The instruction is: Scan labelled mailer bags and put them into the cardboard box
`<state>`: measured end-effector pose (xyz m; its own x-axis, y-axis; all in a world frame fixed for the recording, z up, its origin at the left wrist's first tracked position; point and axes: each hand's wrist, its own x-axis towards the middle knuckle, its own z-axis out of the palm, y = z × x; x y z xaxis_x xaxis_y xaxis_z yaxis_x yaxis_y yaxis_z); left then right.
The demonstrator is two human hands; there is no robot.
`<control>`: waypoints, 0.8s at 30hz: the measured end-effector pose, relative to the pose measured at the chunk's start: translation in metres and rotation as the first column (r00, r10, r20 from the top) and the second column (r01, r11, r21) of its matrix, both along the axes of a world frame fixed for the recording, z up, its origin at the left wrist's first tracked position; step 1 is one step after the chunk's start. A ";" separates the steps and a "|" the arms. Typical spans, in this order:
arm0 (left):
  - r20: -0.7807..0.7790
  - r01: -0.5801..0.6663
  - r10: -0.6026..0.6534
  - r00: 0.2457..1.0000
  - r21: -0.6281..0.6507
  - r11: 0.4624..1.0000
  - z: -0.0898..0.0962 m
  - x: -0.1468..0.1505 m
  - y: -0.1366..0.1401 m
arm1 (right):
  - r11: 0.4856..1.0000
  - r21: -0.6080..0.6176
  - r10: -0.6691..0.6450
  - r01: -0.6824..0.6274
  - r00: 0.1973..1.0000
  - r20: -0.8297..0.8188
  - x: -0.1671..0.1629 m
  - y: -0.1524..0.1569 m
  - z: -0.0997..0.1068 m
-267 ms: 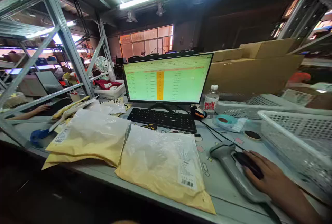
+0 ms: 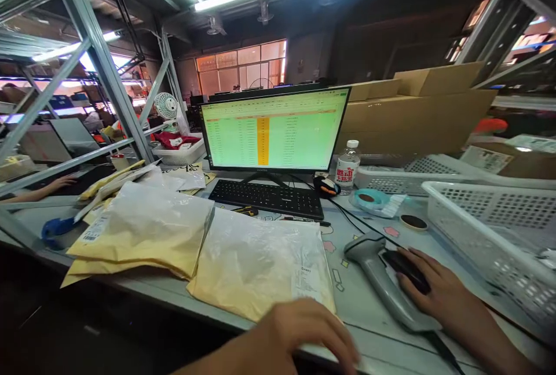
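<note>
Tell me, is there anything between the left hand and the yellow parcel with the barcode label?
Nothing visible. The left hand hovers at the near edge of the yellow parcel, covering its lower label. The right hand rests on the mouse, off to the side.

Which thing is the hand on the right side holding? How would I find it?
Start at the big green monitor, then follow the black cable down the table to the right hand. Under its fingers sits a black mouse. The grey barcode scanner beside it is longer and paler.
</note>
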<state>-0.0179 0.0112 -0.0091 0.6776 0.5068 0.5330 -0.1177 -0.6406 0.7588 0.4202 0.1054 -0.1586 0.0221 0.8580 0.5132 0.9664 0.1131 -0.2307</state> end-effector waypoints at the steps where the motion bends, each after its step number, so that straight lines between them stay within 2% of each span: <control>1: 0.002 -0.165 0.165 0.986 0.024 0.986 -0.008 -0.012 0.005 | 1.000 -0.001 -0.005 0.005 1.000 0.001 -0.002 -0.001 0.002; 3: -0.154 -0.456 0.469 0.869 0.115 0.883 -0.028 -0.038 0.012 | 1.000 0.002 -0.006 0.006 1.000 0.005 -0.004 -0.002 0.005; 4: -0.271 -0.523 0.555 0.787 0.186 0.832 -0.041 -0.051 0.015 | 1.000 0.006 -0.001 0.001 1.000 0.007 -0.005 -0.002 0.006; 5: -0.372 -0.544 0.601 0.707 0.256 0.799 -0.054 -0.062 0.017 | 1.000 0.010 0.003 -0.003 1.000 0.009 -0.005 -0.001 0.006; 7: -0.506 -0.528 0.636 0.582 0.359 0.769 -0.080 -0.075 0.019 | 1.000 0.019 0.005 -0.005 1.000 0.014 -0.005 -0.001 0.007; 9: -0.540 -0.500 0.662 0.520 0.435 0.748 -0.102 -0.078 0.019 | 1.000 0.019 0.003 -0.003 1.000 0.013 -0.002 0.000 0.006; 12: -0.482 -0.511 0.732 0.481 0.525 0.681 -0.121 -0.068 0.020 | 1.000 0.008 0.006 -0.006 1.000 -0.001 0.002 0.000 0.004; 17: -0.428 -0.509 0.792 0.437 0.608 0.609 -0.131 -0.053 0.024 | 1.000 -0.001 -0.024 0.024 1.000 -0.008 0.011 0.003 -0.005; 20: -0.406 -0.466 0.804 0.436 0.662 0.587 -0.134 -0.055 0.027 | 1.000 0.024 -0.003 0.002 1.000 0.018 0.017 0.005 -0.014; 24: -0.373 -0.349 0.808 0.457 0.760 0.549 -0.142 -0.064 0.033 | 0.998 0.063 0.020 -0.023 0.998 0.057 0.029 0.007 -0.026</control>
<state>-0.0815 0.0444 -0.1509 0.5686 0.7098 0.4159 0.7908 -0.6109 -0.0387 0.4490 0.1120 -0.1842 -0.0266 0.8233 0.5670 0.9749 0.1467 -0.1674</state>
